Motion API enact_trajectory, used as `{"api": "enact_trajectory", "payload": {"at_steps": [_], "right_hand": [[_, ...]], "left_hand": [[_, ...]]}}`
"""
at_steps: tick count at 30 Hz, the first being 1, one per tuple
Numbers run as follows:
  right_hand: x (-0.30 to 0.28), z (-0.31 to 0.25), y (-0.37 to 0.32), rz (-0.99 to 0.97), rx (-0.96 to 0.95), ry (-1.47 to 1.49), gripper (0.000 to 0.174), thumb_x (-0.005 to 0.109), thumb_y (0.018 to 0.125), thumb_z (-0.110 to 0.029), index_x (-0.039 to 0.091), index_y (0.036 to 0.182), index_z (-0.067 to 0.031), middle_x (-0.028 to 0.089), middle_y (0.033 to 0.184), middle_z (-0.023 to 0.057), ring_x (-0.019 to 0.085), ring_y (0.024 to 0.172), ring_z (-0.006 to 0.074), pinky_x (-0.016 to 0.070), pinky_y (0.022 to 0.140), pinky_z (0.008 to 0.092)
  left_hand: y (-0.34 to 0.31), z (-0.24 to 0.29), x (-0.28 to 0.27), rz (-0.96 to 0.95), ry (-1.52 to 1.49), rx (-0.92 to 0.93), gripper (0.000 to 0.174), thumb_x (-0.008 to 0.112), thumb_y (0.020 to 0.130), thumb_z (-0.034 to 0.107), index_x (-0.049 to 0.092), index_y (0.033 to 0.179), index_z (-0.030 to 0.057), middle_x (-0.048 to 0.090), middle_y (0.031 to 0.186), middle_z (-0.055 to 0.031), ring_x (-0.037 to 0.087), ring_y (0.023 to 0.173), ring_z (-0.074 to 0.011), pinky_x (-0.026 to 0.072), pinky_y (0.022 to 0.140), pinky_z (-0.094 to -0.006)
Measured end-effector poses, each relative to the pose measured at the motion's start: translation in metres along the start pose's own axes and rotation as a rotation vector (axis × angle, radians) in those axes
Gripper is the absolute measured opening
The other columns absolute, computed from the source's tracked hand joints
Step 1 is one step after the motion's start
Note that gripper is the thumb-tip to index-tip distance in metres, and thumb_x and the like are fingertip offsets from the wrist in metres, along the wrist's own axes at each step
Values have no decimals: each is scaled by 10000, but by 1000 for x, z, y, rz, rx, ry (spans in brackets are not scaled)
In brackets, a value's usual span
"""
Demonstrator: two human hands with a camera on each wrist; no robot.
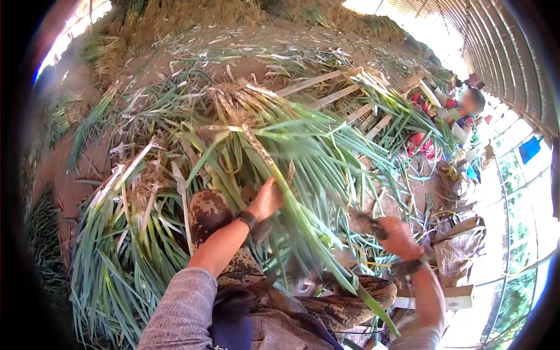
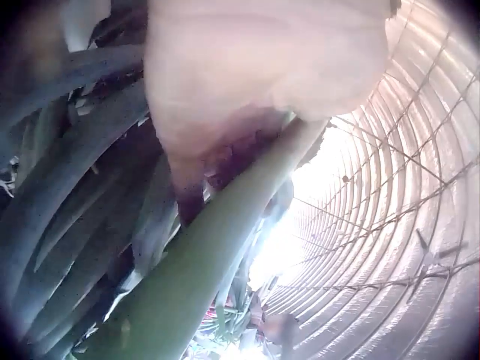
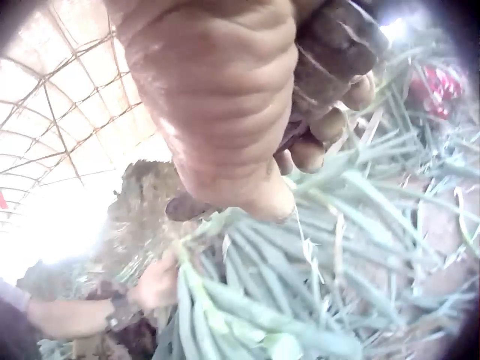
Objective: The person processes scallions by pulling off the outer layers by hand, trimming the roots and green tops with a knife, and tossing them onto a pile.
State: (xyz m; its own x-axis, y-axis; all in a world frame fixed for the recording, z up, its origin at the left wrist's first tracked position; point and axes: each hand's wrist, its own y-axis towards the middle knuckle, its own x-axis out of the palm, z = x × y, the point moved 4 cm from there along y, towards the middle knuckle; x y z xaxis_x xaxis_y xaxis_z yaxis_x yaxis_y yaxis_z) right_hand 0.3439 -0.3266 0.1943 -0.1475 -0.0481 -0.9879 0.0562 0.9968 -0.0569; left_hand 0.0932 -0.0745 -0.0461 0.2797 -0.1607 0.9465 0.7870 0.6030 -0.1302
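My left hand (image 1: pixel 267 201) grips one long green onion (image 1: pixel 303 223) by its stalk. Its dirty pale root end points up and away, and its leaves trail down to the right past my knee. In the left wrist view the thick green stalk (image 2: pixel 217 232) runs just under the palm. My right hand (image 1: pixel 400 238), to the right of the leaves, has its fingers curled round a dark, dirt-coloured object (image 1: pixel 367 224); I cannot tell its kind. In the right wrist view its rounded end (image 3: pixel 184 208) sticks out beside the thumb. A big pile of green onions (image 1: pixel 315 137) lies beyond the left hand.
Another onion bundle (image 1: pixel 146 227) lies at the left by my camouflage-clad knee (image 1: pixel 209 216). Wooden slats (image 1: pixel 332 96) stand behind the pile. Another person (image 1: pixel 466 108) sits at the far right, near the tunnel's ribbed wall (image 1: pixel 513 52). Brown sheeting (image 1: pixel 458 251) lies at the right.
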Motion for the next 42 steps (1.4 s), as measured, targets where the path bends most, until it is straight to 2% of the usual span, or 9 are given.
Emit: {"api": "enact_trajectory", "payload": {"at_steps": [7, 10, 14, 22, 26, 32, 38, 40, 42], "right_hand": [[104, -21, 10, 31, -99, 20, 421, 765, 740, -171, 609, 1118, -65, 664, 941, 155, 654, 881, 363, 528, 741, 476], [106, -30, 25, 30, -68, 87, 413, 771, 747, -187, 609, 1105, -59, 666, 942, 152, 654, 861, 370, 527, 730, 475], [89, -54, 66, -78, -20, 93, 356, 753, 772, -242, 624, 1051, -61, 665, 913, 152, 650, 850, 377, 510, 708, 481], [71, -87, 161, -18, -207, 96, 223, 661, 808, -233, 603, 958, -78, 657, 874, 171, 632, 826, 410, 489, 711, 519], [56, -93, 143, 65, -293, 143, 209, 663, 821, -236, 604, 951, -84, 648, 853, 171, 628, 812, 407, 490, 698, 512], [49, -71, 66, -184, -123, 45, 383, 753, 769, -175, 616, 1102, -45, 662, 931, 184, 641, 851, 402, 505, 719, 472], [59, -62, 49, -39, -120, 107, 356, 743, 769, -161, 627, 1085, -45, 655, 906, 181, 641, 824, 403, 503, 695, 478], [64, -67, 57, -64, -150, 116, 375, 749, 750, -160, 648, 1098, -65, 670, 925, 179, 651, 835, 397, 514, 696, 463], [64, -78, 68, -35, -145, 178, 386, 760, 732, -165, 648, 1089, -66, 673, 896, 175, 654, 834, 390, 516, 693, 462]], "left_hand": [[4, -19, -14, 55, 44, -44, 464, 425, 1037, 491, 532, 1305, 128, 628, 1174, -82, 591, 1110, -254, 454, 1007, -460], [4, -19, -8, 57, 14, -9, 408, 462, 1019, 497, 574, 1152, 127, 629, 1027, -41, 600, 1002, -231, 479, 938, -429], [5, -23, -10, -5, 37, -34, 460, 428, 1034, 496, 553, 1272, 122, 624, 1145, -43, 579, 1091, -229, 440, 1003, -424], [7, -26, -9, -14, 20, -4, 526, 365, 1043, 522, 567, 1226, 72, 644, 1150, -95, 606, 1069, -274, 460, 1000, -445], [20, -20, -39, -8, -68, 97, 515, 372, 1039, 515, 572, 1189, 65, 644, 1138, -113, 606, 1067, -279, 470, 982, -449], [-4, 24, -8, 177, -43, 163, 484, 399, 1033, 512, 586, 1147, 81, 636, 1066, -90, 602, 1023, -263, 474, 964, -461], [-1, 30, -11, 84, 59, 108, 505, 446, 1007, 567, 589, 1192, 119, 628, 1044, -52, 613, 977, -218, 514, 904, -429], [-3, 30, -14, 213, -21, 161, 474, 466, 1010, 543, 591, 1200, 127, 637, 1007, -29, 624, 948, -192, 535, 865, -418], [10, 27, -46, 198, 323, 365, 376, 531, 1001, 451, 601, 1165, 120, 645, 993, -24, 633, 937, -174, 543, 851, -394]]}}
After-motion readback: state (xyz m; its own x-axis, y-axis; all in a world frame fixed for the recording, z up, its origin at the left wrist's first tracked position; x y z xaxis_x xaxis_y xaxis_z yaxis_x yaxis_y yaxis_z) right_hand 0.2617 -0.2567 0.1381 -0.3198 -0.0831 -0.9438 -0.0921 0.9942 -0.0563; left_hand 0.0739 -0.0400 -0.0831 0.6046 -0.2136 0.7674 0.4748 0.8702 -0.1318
